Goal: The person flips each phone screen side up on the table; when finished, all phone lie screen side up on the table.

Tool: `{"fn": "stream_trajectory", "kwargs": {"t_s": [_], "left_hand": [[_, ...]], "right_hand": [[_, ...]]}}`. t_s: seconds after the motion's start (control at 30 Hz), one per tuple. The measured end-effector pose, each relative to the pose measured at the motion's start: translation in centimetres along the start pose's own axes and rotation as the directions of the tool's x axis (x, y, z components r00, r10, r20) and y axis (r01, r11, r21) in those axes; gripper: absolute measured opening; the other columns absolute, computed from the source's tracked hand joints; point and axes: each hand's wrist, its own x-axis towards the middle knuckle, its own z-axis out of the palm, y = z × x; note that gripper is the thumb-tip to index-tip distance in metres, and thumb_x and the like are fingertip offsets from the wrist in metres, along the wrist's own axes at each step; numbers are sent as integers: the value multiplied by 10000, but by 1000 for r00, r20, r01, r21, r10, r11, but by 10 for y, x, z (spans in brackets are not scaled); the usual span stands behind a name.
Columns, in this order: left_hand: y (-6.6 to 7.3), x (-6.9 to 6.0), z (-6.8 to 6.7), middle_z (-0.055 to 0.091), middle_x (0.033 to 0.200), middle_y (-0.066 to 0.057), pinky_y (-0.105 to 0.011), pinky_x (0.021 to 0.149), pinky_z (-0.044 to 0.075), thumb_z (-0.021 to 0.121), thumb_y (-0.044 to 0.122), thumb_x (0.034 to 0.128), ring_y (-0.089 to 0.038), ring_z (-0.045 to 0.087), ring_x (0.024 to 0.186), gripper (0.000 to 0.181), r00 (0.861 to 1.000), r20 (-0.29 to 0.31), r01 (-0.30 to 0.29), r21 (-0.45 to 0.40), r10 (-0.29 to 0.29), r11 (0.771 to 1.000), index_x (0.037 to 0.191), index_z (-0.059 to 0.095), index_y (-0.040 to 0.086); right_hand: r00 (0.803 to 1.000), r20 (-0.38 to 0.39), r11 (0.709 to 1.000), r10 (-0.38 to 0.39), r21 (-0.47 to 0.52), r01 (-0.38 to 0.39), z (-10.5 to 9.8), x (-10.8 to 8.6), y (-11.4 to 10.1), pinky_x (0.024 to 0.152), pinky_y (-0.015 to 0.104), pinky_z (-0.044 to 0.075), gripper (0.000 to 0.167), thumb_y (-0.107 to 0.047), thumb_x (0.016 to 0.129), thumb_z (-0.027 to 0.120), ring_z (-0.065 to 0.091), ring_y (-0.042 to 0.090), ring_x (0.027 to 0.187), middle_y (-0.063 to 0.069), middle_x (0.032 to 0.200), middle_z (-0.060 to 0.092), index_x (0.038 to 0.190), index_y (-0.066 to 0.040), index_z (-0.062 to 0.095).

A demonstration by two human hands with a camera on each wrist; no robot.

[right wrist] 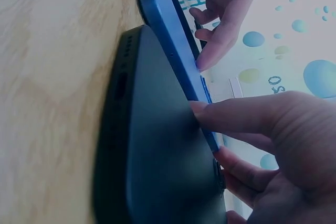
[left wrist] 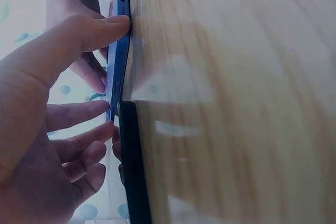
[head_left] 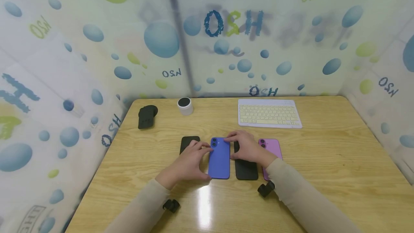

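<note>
In the head view, a blue phone (head_left: 220,161) lies camera side up between two black phones (head_left: 246,170) (head_left: 187,141). My left hand (head_left: 190,163) grips its left side, thumb at the near corner and fingertips toward the far one. With thumb on the right edge and a finger at the far right corner, my right hand (head_left: 249,148) holds it too, above the right black phone. A pink phone (head_left: 274,148) lies partly under my right wrist. The left wrist view shows my left thumb pressed on the blue phone's (left wrist: 119,61) edge.
A white keyboard (head_left: 268,114) lies at the back right of the wooden table (head_left: 333,161). Farther left stand a small white cylinder (head_left: 185,108) with a dark top and a black object (head_left: 147,117). Patterned fabric surrounds the table's back and sides.
</note>
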Motion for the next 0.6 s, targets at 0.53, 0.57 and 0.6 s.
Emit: {"fn": "stream_trajectory", "kwargs": {"t_s": [0.53,0.57,0.6], "left_hand": [[2,0,-2,529,1512,-70,-443,1070,437,908,497,680,-241,434,1264,921,999,34,19,-17,-19,1000,1465,583,143],[2,0,-2,529,1516,-68,-435,1068,441,908,499,684,-236,434,1264,919,999,36,19,-15,-19,1000,1468,580,151],[3,1,-1,531,1517,-64,-429,1064,444,906,504,688,-230,435,1261,917,999,37,20,-12,-19,1000,1470,578,158]], "right_hand": [[994,-99,998,-49,43,54,-7,-4,-3,1103,589,414,617,-212,785,907,533,377,1338,110,1415,616,1359,-134,694],[993,-104,997,-50,46,55,-7,-5,-4,1103,588,415,617,-211,788,907,530,375,1340,108,1418,615,1362,-137,693],[993,-108,997,-48,54,54,-8,-6,-4,1103,585,416,617,-207,788,907,529,372,1340,104,1419,616,1363,-142,693]]}}
